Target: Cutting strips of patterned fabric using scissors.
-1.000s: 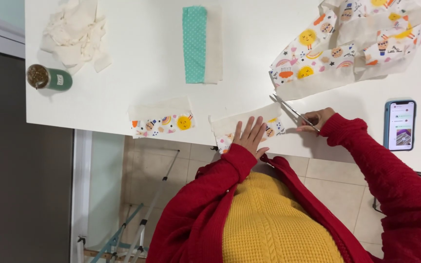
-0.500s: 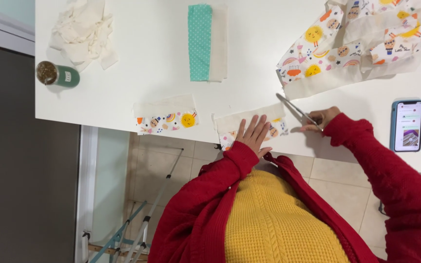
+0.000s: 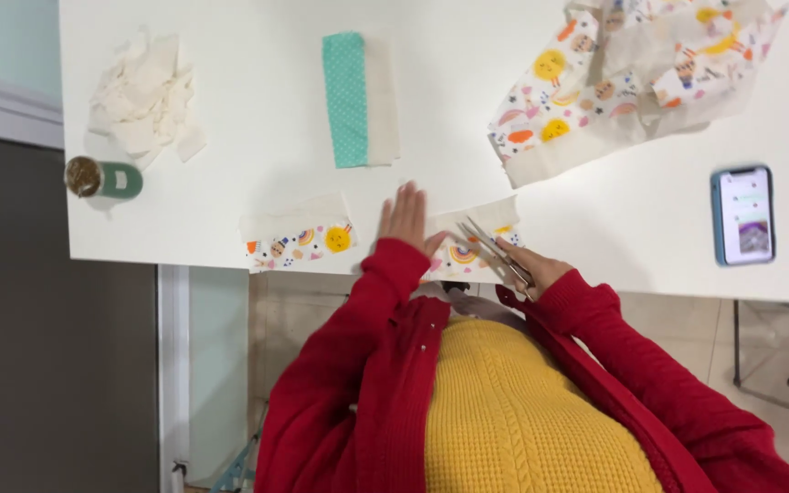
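A small printed fabric piece [image 3: 469, 245], white with rainbows and suns, lies at the near edge of the white surface [image 3: 257, 128], just in front of the person. The left hand [image 3: 406, 219] rests flat on the left end of this piece, fingers spread and pointing toward the far side, pinning it down. The right hand [image 3: 533, 267] is closed around the handles of a pair of scissors [image 3: 490, 246]; the metal blades lie across the fabric piece, slanting toward the far left, with their tips close to the left hand's thumb. Whether the blades are parted cannot be told at this size.

Just to the left of the held piece, apart from it, lies a second small printed strip [image 3: 301, 239] with the same pattern, also along the near edge. Farther off, near the middle of the surface, sits a folded teal dotted fabric [image 3: 347, 99] with a cream layer beside it. At the far right a large crumpled sheet of patterned fabric [image 3: 623, 73] spreads out. A phone [image 3: 742, 215] in a blue case lies on the right, screen lit, well apart from the hands. At the far left is a heap of white scraps [image 3: 143, 100], and nearer, a small green jar [image 3: 104, 178] lying on its side.
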